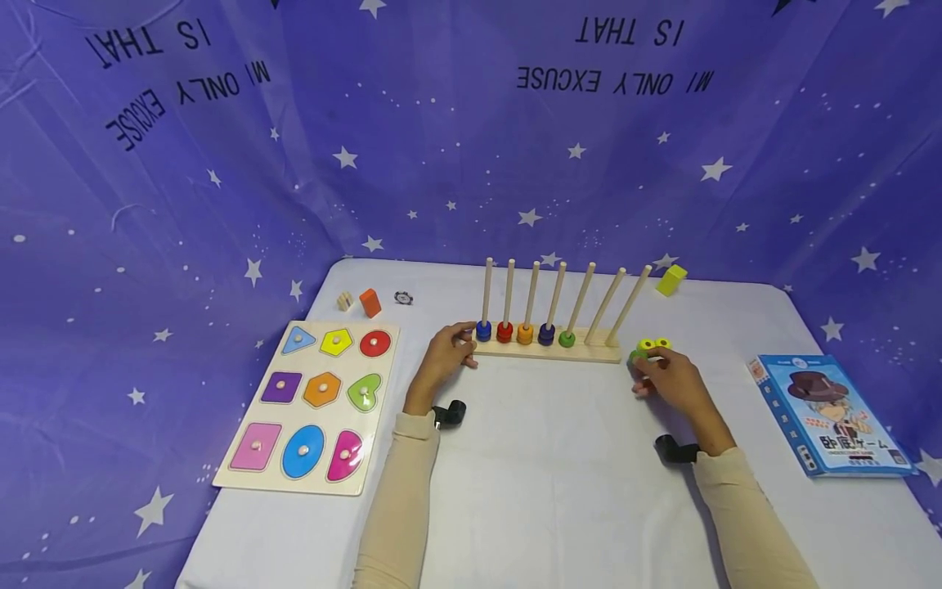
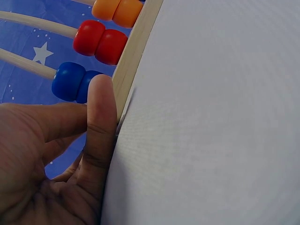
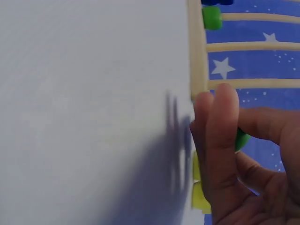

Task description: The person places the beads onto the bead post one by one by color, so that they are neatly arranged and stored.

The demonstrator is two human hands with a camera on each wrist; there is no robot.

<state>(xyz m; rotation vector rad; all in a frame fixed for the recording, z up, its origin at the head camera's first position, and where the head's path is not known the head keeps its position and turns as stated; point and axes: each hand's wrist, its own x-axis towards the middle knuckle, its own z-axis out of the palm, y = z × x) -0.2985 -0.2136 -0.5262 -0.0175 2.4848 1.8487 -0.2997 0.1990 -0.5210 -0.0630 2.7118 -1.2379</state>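
While both hands rest at the ends of the peg rack, the scene from left to right:

Shape puzzle [image 1: 309,406]: at the table's [image 1: 552,507] left edge, nine coloured pieces seated in it.
Small blocks: a pale block [image 1: 344,301] and an orange block [image 1: 370,303] near the far left corner.
Left hand [image 1: 444,357]: fingers loosely bent, thumb straight along the rack's left end and holding nothing, just beside the blue ring [image 1: 483,330].
Rack [image 1: 548,347]: a pale wooden base with seven tall pegs, mid-table toward the far edge; the five left pegs carry blue, red [image 1: 504,332], orange [image 1: 525,334], dark blue [image 1: 546,334] and green [image 1: 567,339] rings at their feet; the two right pegs are bare.
Right hand [image 1: 673,380]: fingers curled round a green ring [image 1: 637,357] just off the rack's right end, beside two yellow rings [image 1: 653,344].
Yellow block [image 1: 671,280]: near the far edge.
Book [image 1: 832,414]: by the right edge.
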